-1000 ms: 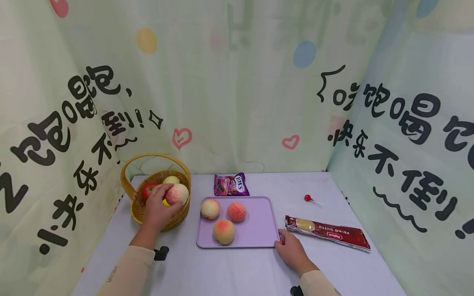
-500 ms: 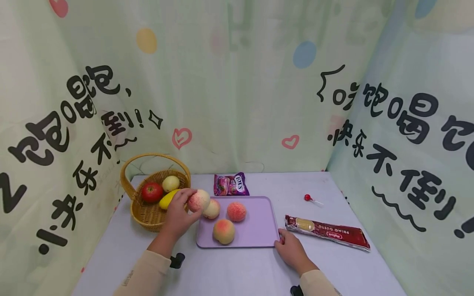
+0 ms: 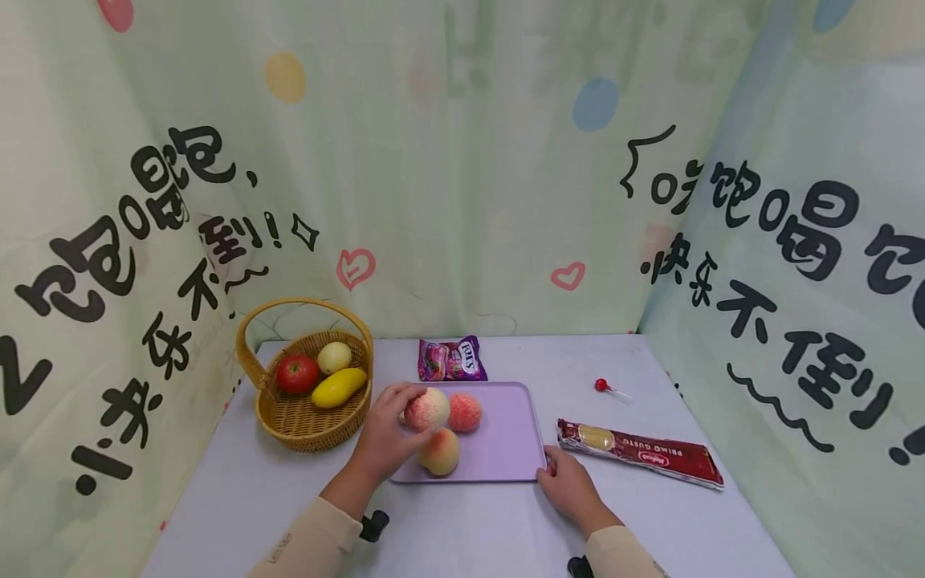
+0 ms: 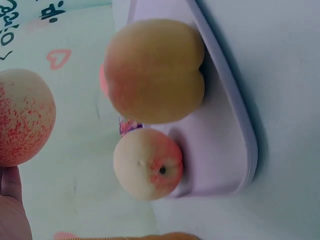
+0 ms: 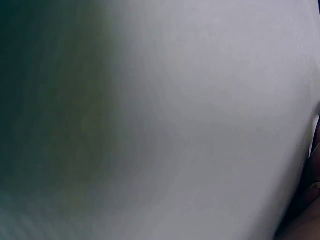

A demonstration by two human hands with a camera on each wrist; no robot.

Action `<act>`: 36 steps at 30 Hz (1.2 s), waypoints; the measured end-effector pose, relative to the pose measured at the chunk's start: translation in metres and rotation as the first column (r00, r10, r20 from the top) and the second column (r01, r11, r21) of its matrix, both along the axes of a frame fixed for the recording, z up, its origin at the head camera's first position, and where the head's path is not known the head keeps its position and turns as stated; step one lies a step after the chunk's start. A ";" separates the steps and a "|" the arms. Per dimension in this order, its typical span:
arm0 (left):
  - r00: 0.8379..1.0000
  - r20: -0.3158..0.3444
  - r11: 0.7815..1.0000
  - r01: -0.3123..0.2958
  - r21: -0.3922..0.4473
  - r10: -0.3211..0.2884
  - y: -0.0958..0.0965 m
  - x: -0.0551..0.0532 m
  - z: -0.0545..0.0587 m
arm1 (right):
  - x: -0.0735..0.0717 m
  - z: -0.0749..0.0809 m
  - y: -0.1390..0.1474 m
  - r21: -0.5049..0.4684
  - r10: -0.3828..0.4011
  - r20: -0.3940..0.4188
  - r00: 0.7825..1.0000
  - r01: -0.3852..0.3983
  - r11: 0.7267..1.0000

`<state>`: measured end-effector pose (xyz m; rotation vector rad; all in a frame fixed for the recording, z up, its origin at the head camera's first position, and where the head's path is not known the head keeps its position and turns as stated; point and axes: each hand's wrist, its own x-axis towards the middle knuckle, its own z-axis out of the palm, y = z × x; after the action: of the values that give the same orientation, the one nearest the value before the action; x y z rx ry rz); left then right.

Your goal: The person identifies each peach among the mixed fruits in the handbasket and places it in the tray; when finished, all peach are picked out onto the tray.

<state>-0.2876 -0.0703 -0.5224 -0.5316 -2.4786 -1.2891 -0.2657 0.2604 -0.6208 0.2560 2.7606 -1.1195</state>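
My left hand point(image 3: 386, 433) holds a pale peach speckled with red point(image 3: 426, 409) over the left part of the lilac tray point(image 3: 502, 449). In the left wrist view, this peach point(image 4: 22, 117) is seen above the fingertips point(image 4: 11, 182). On the tray lie a yellow-orange peach point(image 3: 439, 453) and a pinkish-red round fruit point(image 3: 465, 412). Another pale peach point(image 4: 147, 164) sits at the tray's left, mostly hidden in the head view behind the left hand and its peach. My right hand point(image 3: 574, 490) grips the tray's front right corner.
Left of the tray stands a wicker basket point(image 3: 311, 440) with a red apple point(image 3: 298, 375), a yellow mango-like fruit point(image 3: 340, 388) and a pale round fruit point(image 3: 334, 358). A purple snack bag point(image 3: 452, 360) lies behind. To the right are a red lollipop point(image 3: 602, 385) and a long red packet point(image 3: 639, 453).
My left hand has lifted the speckled peach out of the basket and carried it right, over the tray. The right hand has stayed at the tray's corner.
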 end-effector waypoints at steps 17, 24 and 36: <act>0.996 0.048 0.997 0.073 -0.008 -0.073 0.044 -0.003 -0.021 | -0.001 0.001 0.000 0.009 0.006 -0.005 1.000 -0.005 1.000; 0.990 0.106 0.995 0.098 -0.018 -0.096 0.058 -0.004 -0.027 | 0.000 0.002 0.001 0.006 0.011 -0.003 1.000 -0.011 1.000; 0.983 0.135 0.984 0.142 -0.111 -0.127 0.072 -0.010 -0.042 | 0.001 0.001 0.000 0.000 0.014 -0.028 1.000 -0.014 1.000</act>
<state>-0.2973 0.0021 -0.5641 -0.6766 -2.6795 -1.2647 -0.2647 0.2605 -0.6200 0.2230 2.7815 -1.1290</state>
